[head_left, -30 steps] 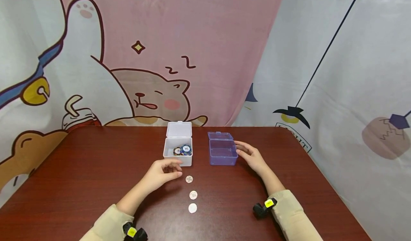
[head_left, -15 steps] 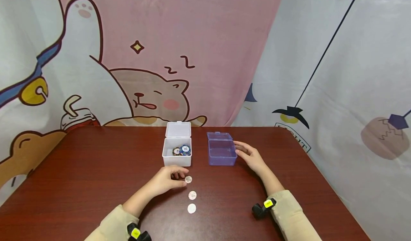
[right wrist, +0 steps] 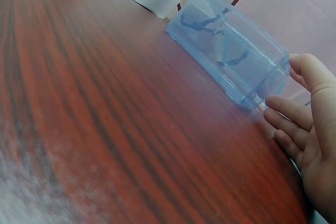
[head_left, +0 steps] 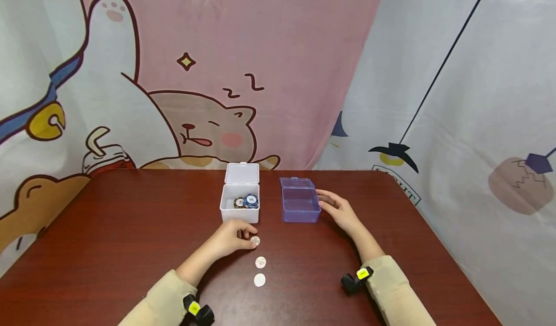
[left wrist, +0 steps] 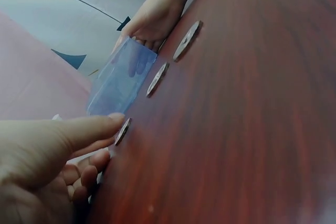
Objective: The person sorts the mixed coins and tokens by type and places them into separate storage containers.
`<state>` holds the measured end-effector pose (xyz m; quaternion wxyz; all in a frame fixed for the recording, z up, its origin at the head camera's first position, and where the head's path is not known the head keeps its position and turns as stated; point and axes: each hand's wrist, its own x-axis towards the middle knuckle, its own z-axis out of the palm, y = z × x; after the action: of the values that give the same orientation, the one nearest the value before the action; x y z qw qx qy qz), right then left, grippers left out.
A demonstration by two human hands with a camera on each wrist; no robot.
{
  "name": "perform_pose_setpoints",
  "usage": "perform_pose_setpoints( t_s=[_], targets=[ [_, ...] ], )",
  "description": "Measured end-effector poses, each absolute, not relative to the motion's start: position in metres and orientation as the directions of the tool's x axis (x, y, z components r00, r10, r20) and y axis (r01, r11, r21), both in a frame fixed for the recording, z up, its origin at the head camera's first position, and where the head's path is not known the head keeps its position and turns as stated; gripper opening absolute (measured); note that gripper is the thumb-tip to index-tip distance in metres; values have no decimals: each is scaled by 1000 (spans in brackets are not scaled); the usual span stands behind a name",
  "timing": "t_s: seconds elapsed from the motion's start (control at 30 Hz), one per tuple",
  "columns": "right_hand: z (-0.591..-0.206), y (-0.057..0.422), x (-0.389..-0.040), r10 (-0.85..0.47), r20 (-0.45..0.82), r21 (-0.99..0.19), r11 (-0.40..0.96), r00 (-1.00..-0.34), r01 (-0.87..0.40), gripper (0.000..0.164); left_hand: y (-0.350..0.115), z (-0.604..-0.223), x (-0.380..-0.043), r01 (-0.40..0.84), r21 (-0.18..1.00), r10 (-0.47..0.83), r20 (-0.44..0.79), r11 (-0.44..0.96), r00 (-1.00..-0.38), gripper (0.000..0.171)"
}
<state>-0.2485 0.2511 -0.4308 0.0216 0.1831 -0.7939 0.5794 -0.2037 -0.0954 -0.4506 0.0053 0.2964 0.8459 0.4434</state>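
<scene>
In the head view, my left hand [head_left: 232, 239] is at the farthest of three silvery coins, with thumb and forefinger at its edge. That coin [left wrist: 123, 131] lies on the table, close to the thumb tip in the left wrist view. A middle coin [head_left: 260, 262] and a near coin [head_left: 259, 280] lie in a row toward me. Just beyond the left hand is an open white box [head_left: 240, 217] holding poker chips [head_left: 250, 201]. My right hand [head_left: 342, 214] has its fingertips against the right side of an open, see-through blue box [right wrist: 226, 51], its fingers loosely extended.
The brown wooden table [head_left: 143, 229] carries both boxes near its far edge, lids tilted back. A printed cloth [head_left: 295, 75] hangs behind the table. A black wrist camera [head_left: 356, 283] sits on the right sleeve, and another wrist camera [head_left: 199, 310] on the left.
My left hand has moved right and toward me, from the front of the white box to the farthest coin. The right hand has stayed at the blue box.
</scene>
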Motion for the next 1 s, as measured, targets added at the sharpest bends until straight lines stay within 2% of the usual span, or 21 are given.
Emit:
perform_pose_setpoints(
  t_s=[0.47, 1.0],
  targets=[
    [-431, 251, -249, -265, 247, -911, 265, -932, -317, 42, -91, -449, -203, 492, 742, 499, 244, 456, -831, 15],
    [-431, 252, -248, -260, 233, -912, 277, -937, -304, 43, -90, -448, -200, 369, 809, 419, 169, 458, -892, 14]
  ],
)
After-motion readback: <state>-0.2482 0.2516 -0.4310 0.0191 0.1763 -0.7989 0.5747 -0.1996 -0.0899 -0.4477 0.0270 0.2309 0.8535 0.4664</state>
